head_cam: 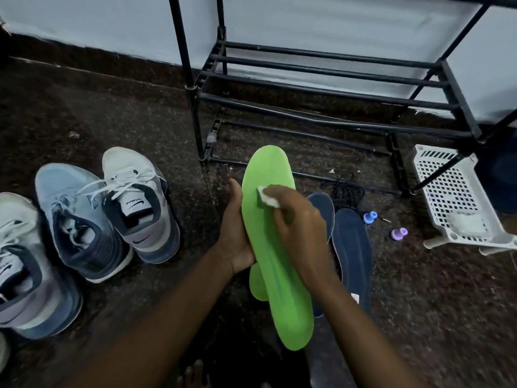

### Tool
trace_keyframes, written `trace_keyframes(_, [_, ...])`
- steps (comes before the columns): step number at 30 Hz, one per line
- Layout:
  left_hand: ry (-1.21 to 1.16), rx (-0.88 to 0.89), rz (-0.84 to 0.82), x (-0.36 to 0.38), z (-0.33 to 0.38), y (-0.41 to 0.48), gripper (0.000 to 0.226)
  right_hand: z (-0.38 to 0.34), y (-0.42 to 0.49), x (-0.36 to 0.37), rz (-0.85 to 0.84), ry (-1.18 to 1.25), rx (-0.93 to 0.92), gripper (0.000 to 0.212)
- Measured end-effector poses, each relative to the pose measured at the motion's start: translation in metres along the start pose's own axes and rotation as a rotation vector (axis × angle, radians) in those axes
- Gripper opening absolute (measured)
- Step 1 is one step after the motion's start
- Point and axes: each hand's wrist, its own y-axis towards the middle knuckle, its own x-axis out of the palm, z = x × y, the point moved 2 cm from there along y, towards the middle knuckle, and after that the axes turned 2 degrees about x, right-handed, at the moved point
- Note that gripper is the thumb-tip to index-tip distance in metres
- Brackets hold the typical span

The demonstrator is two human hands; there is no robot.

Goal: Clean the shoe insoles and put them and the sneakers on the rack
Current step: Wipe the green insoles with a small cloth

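Note:
A bright green insole (268,175) is held up over the floor by my left hand (235,233), which grips its left edge from behind. My right hand (299,219) pinches a small white wipe (267,198) and presses it on the insole's upper half. A second green insole (257,284) peeks out underneath. Two dark blue insoles (352,247) lie on the floor to the right. Three sneakers stand at the left: a blue one (81,219), a white and navy one (140,203), and another (25,264) at the frame's edge. The black metal rack (321,88) stands ahead.
A white perforated plastic basket (453,197) sits on the floor at the right by the rack's leg. Two small purple and blue plastic pieces (398,233) and a tangle of black laces (347,191) lie near the blue insoles. The floor is dark speckled stone.

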Motion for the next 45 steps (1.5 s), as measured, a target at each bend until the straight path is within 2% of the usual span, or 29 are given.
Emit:
trace_keyframes(2, [0.007,-0.028,-0.016,-0.003,-0.001,0.001,0.1,0.002,-0.01,0.011,-0.054,-0.124,-0.044,0.027])
trace_keyframes(5, [0.031,-0.031,0.0,-0.006,-0.002,0.0,0.1,0.005,-0.015,0.018,-0.088,-0.153,-0.091,0.037])
trace_keyframes(9, [0.088,0.019,0.041,-0.004,0.003,-0.001,0.081,0.002,-0.008,0.015,-0.066,-0.14,-0.104,0.03])
trace_keyframes(13, [0.14,0.077,0.043,0.015,0.013,-0.007,0.067,-0.017,0.004,-0.001,-0.025,-0.003,-0.122,0.019])
trace_keyframes(16, [0.161,0.08,0.005,0.037,0.025,-0.013,0.067,-0.039,0.009,-0.019,-0.034,-0.014,-0.176,0.018])
trace_keyframes(19, [0.198,0.092,-0.012,0.071,0.041,-0.027,0.063,-0.058,0.023,-0.046,0.06,-0.034,-0.155,0.013])
trace_keyframes(23, [0.274,0.11,-0.09,0.12,0.064,-0.046,0.068,-0.097,0.047,-0.094,0.22,0.057,-0.118,0.012])
trace_keyframes(26, [0.292,0.116,-0.071,0.156,0.083,-0.063,0.07,-0.137,0.047,-0.115,0.186,0.086,-0.177,0.013])
trace_keyframes(28, [0.334,0.1,-0.088,0.18,0.093,-0.074,0.081,-0.159,0.041,-0.129,0.163,0.085,-0.221,0.013])
trace_keyframes(34, [0.429,0.144,-0.193,0.248,0.113,-0.112,0.069,-0.2,0.053,-0.197,0.412,0.091,-0.258,0.01])
trace_keyframes(38, [0.35,0.181,-0.114,0.259,0.109,-0.132,0.072,-0.219,0.037,-0.201,0.29,0.058,-0.286,0.012])
trace_keyframes(40, [0.305,0.176,-0.09,0.255,0.1,-0.138,0.08,-0.218,0.023,-0.196,0.213,0.032,-0.282,0.012])
trace_keyframes(45, [0.241,0.155,-0.107,0.23,0.074,-0.141,0.066,-0.203,0.013,-0.191,0.185,-0.003,-0.192,0.012])
